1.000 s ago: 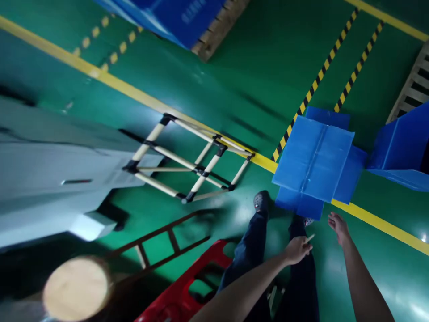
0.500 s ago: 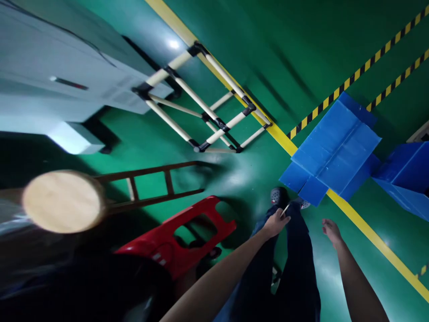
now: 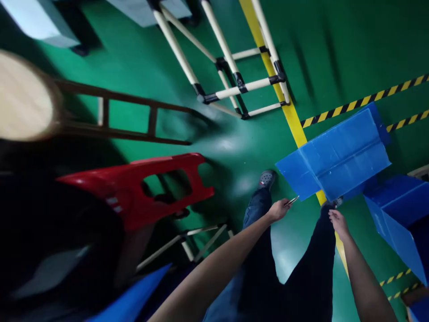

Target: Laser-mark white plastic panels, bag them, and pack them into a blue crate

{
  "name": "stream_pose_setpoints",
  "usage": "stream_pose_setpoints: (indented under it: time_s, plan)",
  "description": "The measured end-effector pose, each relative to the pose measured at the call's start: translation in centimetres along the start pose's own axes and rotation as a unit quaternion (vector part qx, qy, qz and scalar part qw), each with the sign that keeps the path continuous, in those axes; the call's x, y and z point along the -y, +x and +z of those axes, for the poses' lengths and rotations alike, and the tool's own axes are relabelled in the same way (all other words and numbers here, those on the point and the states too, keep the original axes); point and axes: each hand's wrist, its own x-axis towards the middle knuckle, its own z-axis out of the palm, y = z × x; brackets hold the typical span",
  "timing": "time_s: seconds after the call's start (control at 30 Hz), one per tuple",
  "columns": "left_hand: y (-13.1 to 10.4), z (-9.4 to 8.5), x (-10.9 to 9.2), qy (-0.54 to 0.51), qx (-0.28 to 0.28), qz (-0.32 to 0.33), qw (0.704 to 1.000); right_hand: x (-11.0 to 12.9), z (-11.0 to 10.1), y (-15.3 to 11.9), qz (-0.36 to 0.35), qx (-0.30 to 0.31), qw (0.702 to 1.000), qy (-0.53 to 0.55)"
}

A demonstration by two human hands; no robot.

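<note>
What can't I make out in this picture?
All in the head view:
Thin item in the left hand: too small, partly covered by the grip.
Whether the right hand holds anything: the hand itself hides its palm.
Round wooden top: blurred, cut off by the left edge.
Open blue box: cut off by the right edge.

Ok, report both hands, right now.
Left hand: closed on a thin, pen-like object.
Right hand: loosely curled, no held object visible; whether fully closed cannot be told.
</note>
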Motion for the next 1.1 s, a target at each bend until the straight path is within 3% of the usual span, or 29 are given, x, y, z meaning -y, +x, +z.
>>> stream_pose_setpoints:
  time_s: [0.13, 0.3, 0.37, 0.43, 0.57, 0.7, 0.73, 0.8, 0.87, 0.93, 1.0, 1.1]
  plan:
    - [4.3, 5.7, -1.7, -0.03, -0.091, -0.026, 0.995, -0.1, -5.0, 8.0, -0.08, 0.076, 0.991, -0.082]
    - [9.6, 15.2, -2.1, -0.13, -0.192, -0.043, 0.972, 0.1, -11.1, 16.3, -0.171, 0.109, 0.952, -0.231]
    - [11.8, 18.6, -1.8, -0.179, -0.224, -0.043, 0.957, 0.6, -12.1, 18.6, -0.201, 0.105, 0.929, -0.292]
    - [14.0, 21.2, -1.4, -0.227, -0.252, -0.038, 0.94, 1.7, -11.6, 20.3, -0.236, 0.101, 0.901, -0.349]
    - [18.9, 23.8, -0.4, -0.313, -0.29, -0.008, 0.905, 5.6, -6.7, 22.6, -0.344, 0.113, 0.819, -0.446]
    - [23.1, 23.5, 0.7, -0.368, -0.315, 0.039, 0.874, 12.2, 1.7, 24.0, -0.462, 0.154, 0.707, -0.513]
    - [23.7, 23.1, 0.9, -0.377, -0.32, 0.049, 0.868, 14.0, 3.9, 24.1, -0.489, 0.165, 0.669, -0.534]
    - [24.5, 22.2, 1.3, -0.39, -0.329, 0.065, 0.858, 17.4, 7.8, 24.3, -0.542, 0.17, 0.545, -0.617]
    - [24.8, 21.3, 1.7, -0.398, -0.331, 0.076, 0.852, 20.2, 10.9, 24.3, -0.54, 0.162, 0.439, -0.699]
    - [24.7, 20.6, 1.9, -0.403, -0.323, 0.086, 0.852, 22.1, 13.0, 24.2, -0.515, 0.156, 0.36, -0.763]
    - [24.5, 20.0, 2.0, -0.406, -0.309, 0.096, 0.854, 23.2, 14.0, 23.9, -0.5, 0.158, 0.3, -0.797]
    - [24.5, 19.2, 1.8, -0.421, -0.288, 0.111, 0.853, 24.0, 14.5, 23.4, -0.501, 0.164, 0.261, -0.808]
